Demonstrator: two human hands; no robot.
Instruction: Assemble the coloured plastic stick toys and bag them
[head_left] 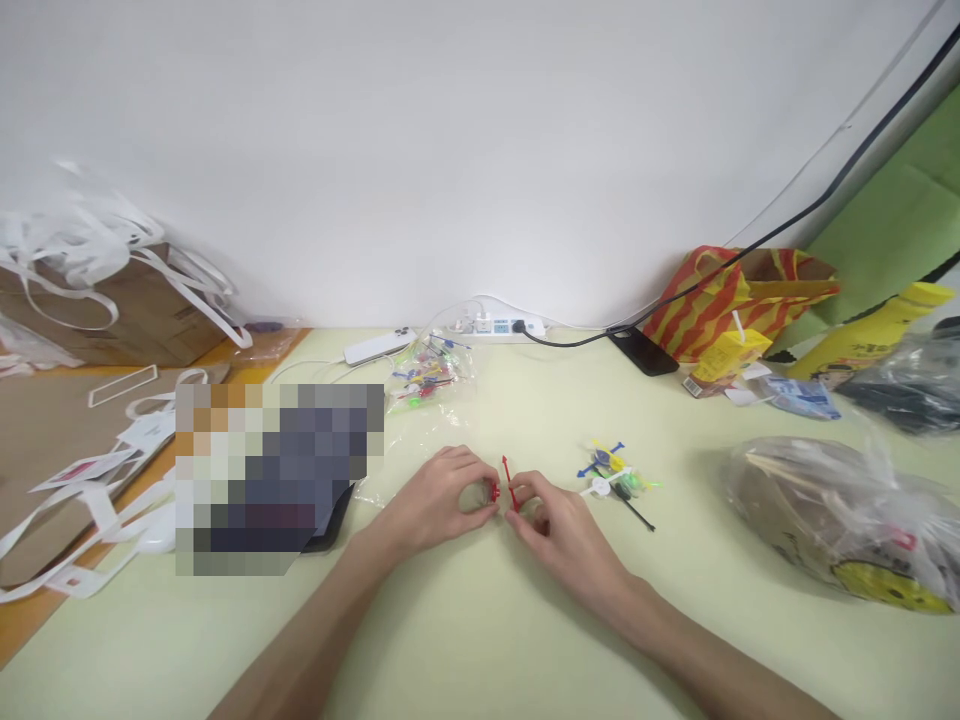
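Observation:
Near the middle of the table, my left hand point(448, 497) is closed, pinching a small round red plastic piece point(495, 492) between thumb and fingers. My right hand point(553, 522) pinches a thin red plastic arrow point(507, 472), its pointed tip toward the wall. A narrow gap separates the two red pieces. Just right of my right hand lies a loose pile of coloured arrow pieces: a blue arrow point(596, 462), a white arrow point(601, 486) and a black arrow point(637, 512), with yellow and green ones among them. Beyond my left hand sits a clear plastic bag point(431, 375) of similar pieces.
A power strip point(499, 327) with plugs and a white power bank point(380, 346) lie along the wall. A blurred-out dark device point(292, 480) is at left, beside paper bags point(142, 305). At right are a phone point(643, 350), a yellow drink carton point(726, 362) and a plastic-wrapped bundle point(825, 520).

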